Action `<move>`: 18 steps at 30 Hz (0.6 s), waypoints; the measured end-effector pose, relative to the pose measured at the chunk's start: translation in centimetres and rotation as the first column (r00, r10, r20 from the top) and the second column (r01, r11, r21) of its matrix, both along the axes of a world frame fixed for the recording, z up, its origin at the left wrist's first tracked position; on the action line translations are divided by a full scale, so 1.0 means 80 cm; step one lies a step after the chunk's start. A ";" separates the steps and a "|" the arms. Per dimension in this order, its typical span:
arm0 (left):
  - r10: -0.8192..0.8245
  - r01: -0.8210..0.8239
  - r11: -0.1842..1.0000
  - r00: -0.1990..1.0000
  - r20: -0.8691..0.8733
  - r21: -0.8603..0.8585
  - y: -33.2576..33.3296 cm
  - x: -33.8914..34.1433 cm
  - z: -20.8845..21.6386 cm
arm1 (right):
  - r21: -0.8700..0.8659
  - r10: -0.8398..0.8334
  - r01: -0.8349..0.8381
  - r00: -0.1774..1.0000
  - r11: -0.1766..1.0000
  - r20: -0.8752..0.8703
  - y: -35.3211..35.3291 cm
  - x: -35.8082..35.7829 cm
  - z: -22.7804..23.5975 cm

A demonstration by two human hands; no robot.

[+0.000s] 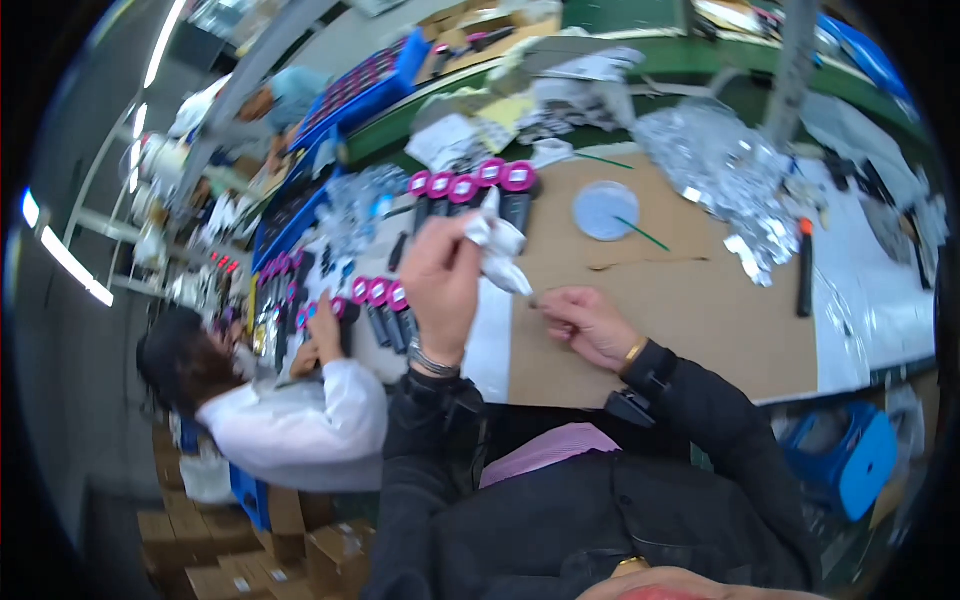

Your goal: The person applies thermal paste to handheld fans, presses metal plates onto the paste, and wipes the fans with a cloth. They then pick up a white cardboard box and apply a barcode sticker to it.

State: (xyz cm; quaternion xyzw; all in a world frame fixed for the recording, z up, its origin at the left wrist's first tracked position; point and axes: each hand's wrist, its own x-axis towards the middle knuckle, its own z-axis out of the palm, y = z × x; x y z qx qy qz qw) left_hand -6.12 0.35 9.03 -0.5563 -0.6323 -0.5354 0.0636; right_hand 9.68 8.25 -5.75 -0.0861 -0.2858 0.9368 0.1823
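My left hand point(442, 290) is raised over the near left part of the work surface, its fingers closed on a crumpled white wipe point(497, 250) that hangs down on its right side. My right hand point(590, 328) is over the cardboard sheet point(660, 325), thumb and fingertips pinched near the wipe's lower end. What they hold, if anything, is too small to make out. Behind the wipe stands a row of black-handled devices with round magenta ends point(462, 188). More of the same devices point(378, 292) lie to the left of my left hand.
On the cardboard is a round whitish dish point(605, 210) with a green stick point(642, 234) across its rim. Crumpled silver foil point(715, 165) and an orange-tipped black tool point(805, 270) lie to the right. A co-worker in white point(300, 425) handles devices at left. A blue stool point(850, 460) stands lower right.
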 end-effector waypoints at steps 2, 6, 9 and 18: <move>-0.042 0.039 0.999 0.993 -0.108 -0.026 0.051 0.008 0.027 | -0.032 0.087 -0.089 0.995 0.996 -0.048 0.001 -0.001 0.006; -0.077 0.056 0.995 0.958 -0.275 -0.083 0.162 0.014 0.027 | -0.110 0.076 -0.076 0.997 0.991 -0.009 0.004 -0.001 0.017; -0.147 0.113 0.941 0.986 -0.084 -0.318 0.241 0.040 0.016 | -0.120 0.038 -0.040 0.999 0.992 -0.015 0.014 0.001 0.009; -0.185 0.115 0.967 0.932 -0.311 -0.229 0.376 0.006 -0.088 | -0.145 0.076 -0.085 0.995 0.986 -0.064 0.002 -0.008 0.012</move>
